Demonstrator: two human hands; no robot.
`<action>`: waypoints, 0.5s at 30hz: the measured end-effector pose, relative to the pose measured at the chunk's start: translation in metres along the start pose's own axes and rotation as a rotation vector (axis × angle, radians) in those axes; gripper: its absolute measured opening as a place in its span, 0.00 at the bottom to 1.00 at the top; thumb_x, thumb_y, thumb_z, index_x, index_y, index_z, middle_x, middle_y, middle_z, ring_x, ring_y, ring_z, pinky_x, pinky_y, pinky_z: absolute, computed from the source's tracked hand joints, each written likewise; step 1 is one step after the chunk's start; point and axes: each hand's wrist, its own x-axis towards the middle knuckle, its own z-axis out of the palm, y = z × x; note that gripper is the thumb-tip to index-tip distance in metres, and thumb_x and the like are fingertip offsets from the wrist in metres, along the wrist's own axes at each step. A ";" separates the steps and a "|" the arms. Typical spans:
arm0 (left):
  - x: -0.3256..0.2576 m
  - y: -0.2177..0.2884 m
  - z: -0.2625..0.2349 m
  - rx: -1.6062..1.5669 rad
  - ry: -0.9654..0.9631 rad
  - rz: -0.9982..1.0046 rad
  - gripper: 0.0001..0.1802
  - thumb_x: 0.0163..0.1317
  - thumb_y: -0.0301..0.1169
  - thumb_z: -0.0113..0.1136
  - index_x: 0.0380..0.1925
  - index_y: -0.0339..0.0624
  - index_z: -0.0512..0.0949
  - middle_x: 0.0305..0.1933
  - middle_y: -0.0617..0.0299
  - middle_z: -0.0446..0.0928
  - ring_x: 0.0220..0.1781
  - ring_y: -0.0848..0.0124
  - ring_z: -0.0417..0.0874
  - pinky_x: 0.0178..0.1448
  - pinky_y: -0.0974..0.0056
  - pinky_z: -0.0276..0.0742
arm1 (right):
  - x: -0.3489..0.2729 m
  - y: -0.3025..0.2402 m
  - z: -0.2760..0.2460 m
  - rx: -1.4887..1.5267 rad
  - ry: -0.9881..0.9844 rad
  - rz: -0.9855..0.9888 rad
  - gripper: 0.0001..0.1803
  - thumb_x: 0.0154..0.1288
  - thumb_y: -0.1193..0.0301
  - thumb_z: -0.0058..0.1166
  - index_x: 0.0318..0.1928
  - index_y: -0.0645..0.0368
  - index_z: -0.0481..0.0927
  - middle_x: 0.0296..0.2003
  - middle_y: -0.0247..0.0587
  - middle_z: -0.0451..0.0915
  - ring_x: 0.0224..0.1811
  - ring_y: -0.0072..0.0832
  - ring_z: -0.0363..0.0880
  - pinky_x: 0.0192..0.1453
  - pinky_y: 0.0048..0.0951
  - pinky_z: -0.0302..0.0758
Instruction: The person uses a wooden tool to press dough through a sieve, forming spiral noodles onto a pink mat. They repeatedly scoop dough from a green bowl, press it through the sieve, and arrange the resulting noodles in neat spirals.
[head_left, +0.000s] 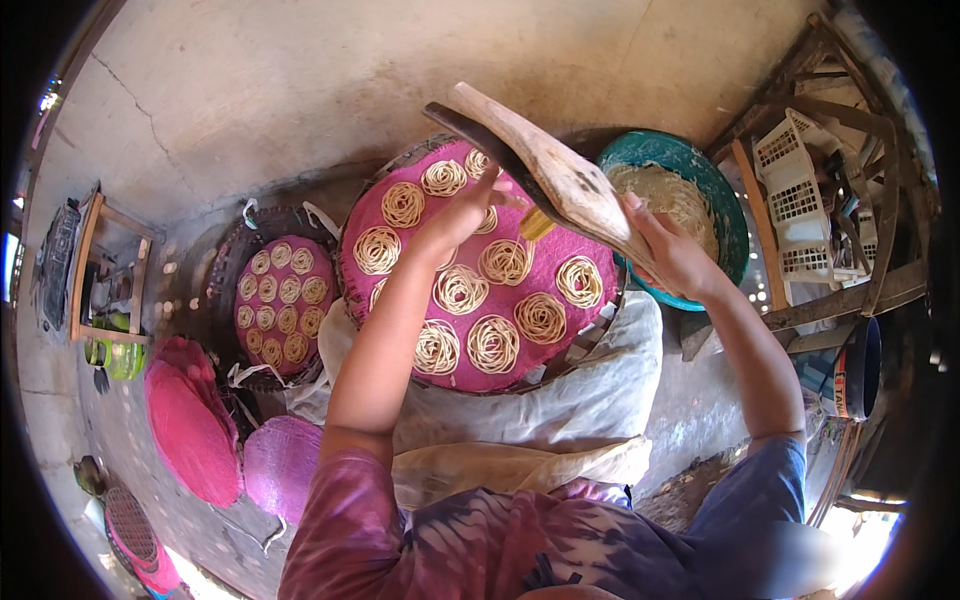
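Observation:
My right hand (672,250) is wrapped around the near right end of a two-armed wooden press (560,180), its pale and dark arms spread at the far end. A yellowish cylinder (537,224) shows beneath the press, above a coil of noodle strands (506,262). Close to the dark lower arm, my left hand (465,215) has its fingers apart; whether they touch the press I cannot tell. Below both hands lies a round tray lined with pink mesh (400,335), bearing several coiled noodle nests (461,289). The press hides part of the tray's far side.
At the right, a green basin (735,205) holds pale dough or strands (672,195). A smaller basket (222,275) with several nests stands left. Pink (195,430) and purple (283,465) mesh rounds lie nearer. White cloth (600,350) covers my lap. A wooden frame (850,300) stands far right.

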 end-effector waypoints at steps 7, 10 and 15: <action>0.014 -0.006 0.006 0.118 -0.053 -0.108 0.51 0.66 0.73 0.23 0.57 0.40 0.79 0.65 0.48 0.73 0.72 0.59 0.67 0.75 0.58 0.55 | 0.021 0.013 0.009 0.054 -0.019 -0.034 0.42 0.73 0.36 0.34 0.34 0.66 0.81 0.19 0.36 0.73 0.20 0.21 0.70 0.23 0.27 0.66; 0.015 -0.012 0.004 0.132 -0.090 -0.135 0.41 0.74 0.64 0.26 0.61 0.42 0.75 0.58 0.58 0.77 0.62 0.68 0.72 0.68 0.60 0.61 | 0.030 0.016 0.012 -0.055 0.069 -0.082 0.43 0.73 0.35 0.34 0.34 0.67 0.81 0.20 0.37 0.74 0.22 0.22 0.72 0.26 0.27 0.68; 0.002 -0.025 0.006 0.314 0.094 -0.013 0.47 0.69 0.69 0.25 0.56 0.41 0.79 0.63 0.49 0.74 0.68 0.57 0.69 0.73 0.55 0.57 | 0.038 0.023 0.013 -0.009 0.087 -0.073 0.43 0.73 0.35 0.33 0.33 0.66 0.81 0.20 0.38 0.74 0.21 0.23 0.72 0.25 0.28 0.69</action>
